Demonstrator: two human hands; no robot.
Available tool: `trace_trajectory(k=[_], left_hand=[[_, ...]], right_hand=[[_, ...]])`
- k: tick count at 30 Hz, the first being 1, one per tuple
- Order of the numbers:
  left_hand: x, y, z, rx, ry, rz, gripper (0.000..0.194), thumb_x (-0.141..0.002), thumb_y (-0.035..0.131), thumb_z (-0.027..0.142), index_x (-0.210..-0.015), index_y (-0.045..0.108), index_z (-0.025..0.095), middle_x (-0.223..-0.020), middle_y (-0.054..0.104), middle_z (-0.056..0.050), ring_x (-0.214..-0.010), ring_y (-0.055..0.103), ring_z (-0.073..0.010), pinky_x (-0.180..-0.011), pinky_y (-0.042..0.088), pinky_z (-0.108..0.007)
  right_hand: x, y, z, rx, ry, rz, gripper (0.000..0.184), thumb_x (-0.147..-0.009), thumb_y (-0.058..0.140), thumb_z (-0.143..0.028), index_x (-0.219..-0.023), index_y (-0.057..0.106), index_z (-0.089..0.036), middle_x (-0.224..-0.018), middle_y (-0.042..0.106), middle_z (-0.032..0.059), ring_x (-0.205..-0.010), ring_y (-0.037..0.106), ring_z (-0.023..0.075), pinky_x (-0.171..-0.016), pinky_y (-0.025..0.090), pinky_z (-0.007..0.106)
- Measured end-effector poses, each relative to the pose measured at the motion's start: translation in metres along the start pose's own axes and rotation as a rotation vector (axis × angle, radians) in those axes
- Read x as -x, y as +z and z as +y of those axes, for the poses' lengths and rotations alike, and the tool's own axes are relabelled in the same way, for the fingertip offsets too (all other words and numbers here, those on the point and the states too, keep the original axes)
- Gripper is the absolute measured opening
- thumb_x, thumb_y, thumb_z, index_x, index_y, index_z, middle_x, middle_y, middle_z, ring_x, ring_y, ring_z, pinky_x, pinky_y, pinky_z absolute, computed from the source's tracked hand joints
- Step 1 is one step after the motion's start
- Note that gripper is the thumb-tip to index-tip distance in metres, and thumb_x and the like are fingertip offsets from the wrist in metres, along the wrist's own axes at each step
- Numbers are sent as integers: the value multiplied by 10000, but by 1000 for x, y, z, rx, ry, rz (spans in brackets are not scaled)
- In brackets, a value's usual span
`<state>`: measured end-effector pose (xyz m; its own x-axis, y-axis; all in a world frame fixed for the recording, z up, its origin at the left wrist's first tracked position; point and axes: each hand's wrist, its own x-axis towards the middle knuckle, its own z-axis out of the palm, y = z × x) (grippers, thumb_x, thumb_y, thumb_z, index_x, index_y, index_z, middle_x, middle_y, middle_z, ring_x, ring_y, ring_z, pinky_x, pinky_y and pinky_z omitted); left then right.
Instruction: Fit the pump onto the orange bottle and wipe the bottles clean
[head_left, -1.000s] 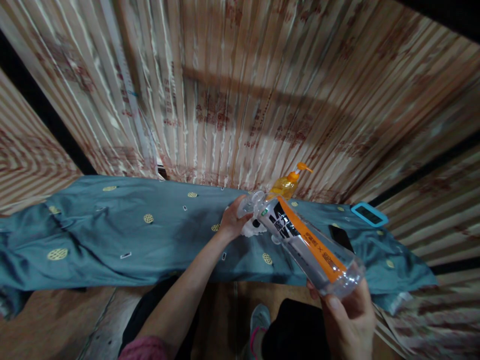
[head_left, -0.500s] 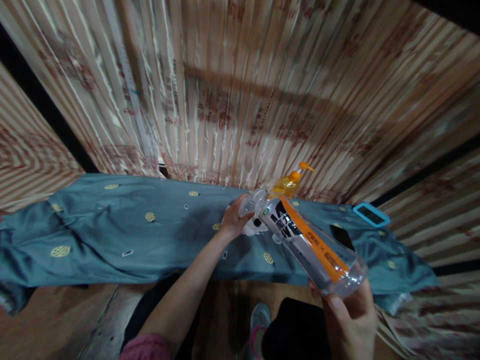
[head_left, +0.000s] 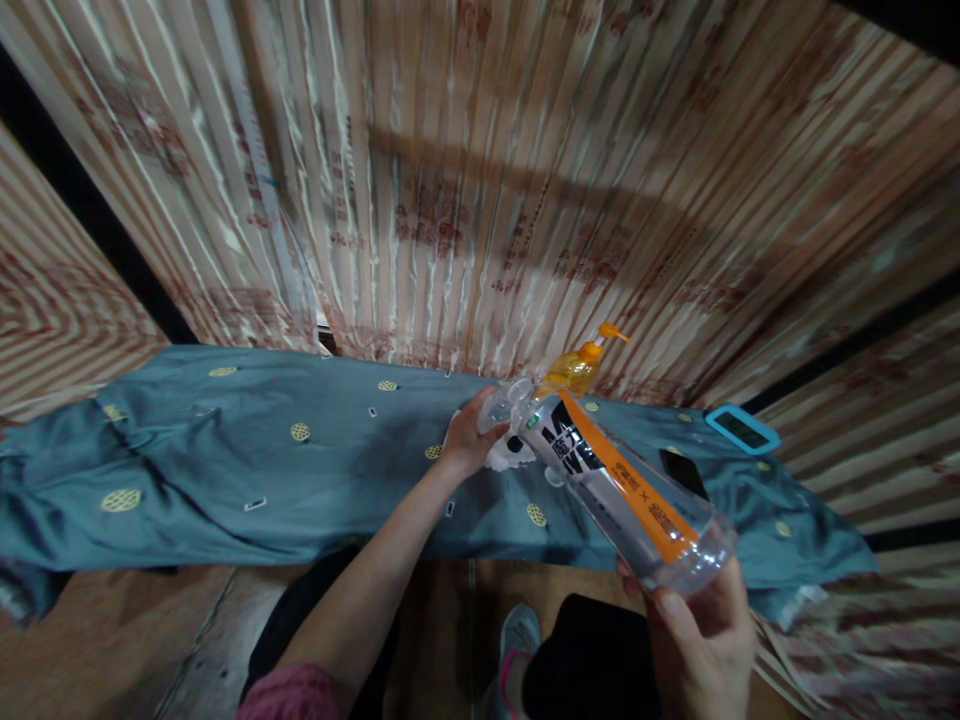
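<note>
My right hand [head_left: 701, 640] grips the base of a clear plastic bottle [head_left: 615, 485] with an orange, black and white label. The bottle is tilted, its neck pointing up and to the left. My left hand [head_left: 469, 435] is closed around the neck end of the bottle, with something white beneath it that I cannot make out. Both hands are above a table draped in a teal cloth [head_left: 225, 460] with gold round motifs.
An orange pump bottle [head_left: 581, 365] stands behind the held bottle by the striped curtain [head_left: 480, 170]. A black phone [head_left: 682, 472] and a blue-framed device [head_left: 742, 428] lie on the cloth at right. My shoe [head_left: 517, 645] shows below the table edge.
</note>
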<state>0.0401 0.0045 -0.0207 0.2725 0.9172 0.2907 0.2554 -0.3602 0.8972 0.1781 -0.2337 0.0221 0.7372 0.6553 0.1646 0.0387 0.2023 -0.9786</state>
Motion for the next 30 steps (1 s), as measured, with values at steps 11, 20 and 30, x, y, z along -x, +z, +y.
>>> trace_trajectory(k=[11, 20, 30], left_hand=[[0, -1, 2, 10, -14, -11, 548, -765, 719, 214, -1289, 557, 235, -1263, 682, -42, -1138, 646, -251, -1014, 499, -400], [0, -1, 3, 10, -11, -9, 547, -766, 716, 215, -1289, 560, 237, -1256, 685, -44, -1134, 646, -251, -1018, 493, -405], [0, 0, 2, 11, -27, -13, 560, -766, 711, 203, -1302, 547, 212, -1259, 684, -67, -1127, 650, -258, -1014, 498, -425]], right_hand=[[0, 1, -1, -5, -3, -6, 809, -688, 822, -365, -1408, 473, -248, -1173, 622, 86, -817, 619, 206, -723, 478, 337], [-1, -1, 0, 25, -1, -2, 828, -687, 814, -349, -1427, 453, -252, -1219, 604, 92, -865, 617, 218, -711, 499, 323], [0, -1, 2, 24, -3, 19, 882, -669, 834, -363, -1450, 432, -271, -1260, 595, 95, -935, 638, 229, -777, 539, 340]])
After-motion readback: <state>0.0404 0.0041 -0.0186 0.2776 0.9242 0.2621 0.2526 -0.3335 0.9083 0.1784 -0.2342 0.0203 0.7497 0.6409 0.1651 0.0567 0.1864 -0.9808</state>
